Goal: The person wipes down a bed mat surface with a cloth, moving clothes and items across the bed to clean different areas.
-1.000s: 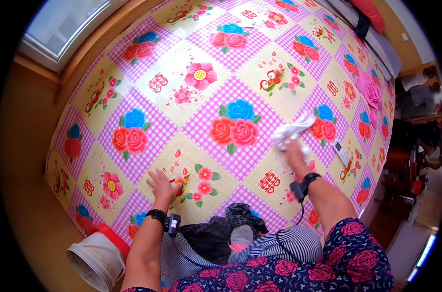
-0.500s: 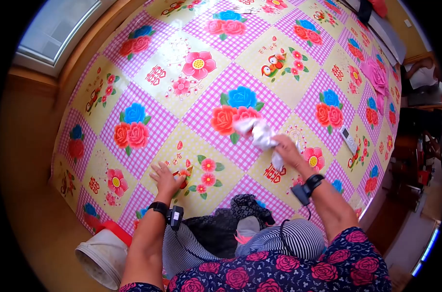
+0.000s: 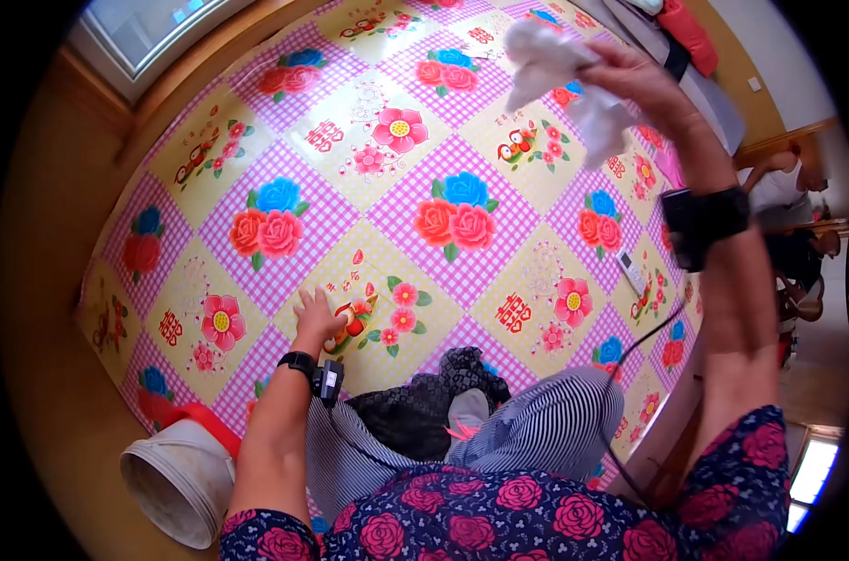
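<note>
A crumpled white cloth [image 3: 544,64] hangs from my right hand [image 3: 641,79], which is raised at the upper right with its fingers closed on the fabric. Beneath it spreads a glossy sheet [image 3: 513,266] printed with roses, pink checks and birds. My left hand [image 3: 316,320] rests on this sheet near a printed bird, fingers spread and nothing in them. Both wrists wear black straps with small devices. Black patterned fabric [image 3: 396,430] lies by my striped legs, beside a grey shoe or sock [image 3: 467,411].
A whitish bucket [image 3: 177,486] with a red cloth [image 3: 205,423] at its rim stands at lower left. A white remote control [image 3: 633,274] lies on the sheet at right. Further back is a red bundle [image 3: 688,37]. Other people [image 3: 780,182] are at the far right; a window [image 3: 149,33] is upper left.
My right hand has lifted the white cloth from the sheet, up and to the right. My left hand stays nearly in place on the sheet. The view has shifted slightly.
</note>
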Tool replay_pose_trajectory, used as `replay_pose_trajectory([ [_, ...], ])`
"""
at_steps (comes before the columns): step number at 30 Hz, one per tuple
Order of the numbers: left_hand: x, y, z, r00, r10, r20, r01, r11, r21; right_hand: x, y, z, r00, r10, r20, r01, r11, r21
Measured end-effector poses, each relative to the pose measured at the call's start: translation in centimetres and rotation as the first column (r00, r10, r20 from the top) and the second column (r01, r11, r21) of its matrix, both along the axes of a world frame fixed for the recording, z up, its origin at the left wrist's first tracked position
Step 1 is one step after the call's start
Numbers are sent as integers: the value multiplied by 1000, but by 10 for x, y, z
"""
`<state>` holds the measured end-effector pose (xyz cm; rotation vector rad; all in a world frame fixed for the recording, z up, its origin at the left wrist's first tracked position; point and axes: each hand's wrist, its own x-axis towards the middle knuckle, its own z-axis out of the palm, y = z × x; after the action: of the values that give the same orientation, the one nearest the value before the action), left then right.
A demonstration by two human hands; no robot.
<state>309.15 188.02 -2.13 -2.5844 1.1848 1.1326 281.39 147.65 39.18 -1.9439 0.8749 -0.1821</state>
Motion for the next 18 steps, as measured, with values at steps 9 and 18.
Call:
replay_pose_trajectory([
  [9, 43, 11, 3, 987, -24, -162, 0, 989, -146, -130, 76, 196, 929, -226, -294, 203, 973, -107],
  [18, 39, 25, 8, 993, -29, -111, 9, 984, -177, -113, 204, -258, 988, -151, 22, 122, 873, 472],
])
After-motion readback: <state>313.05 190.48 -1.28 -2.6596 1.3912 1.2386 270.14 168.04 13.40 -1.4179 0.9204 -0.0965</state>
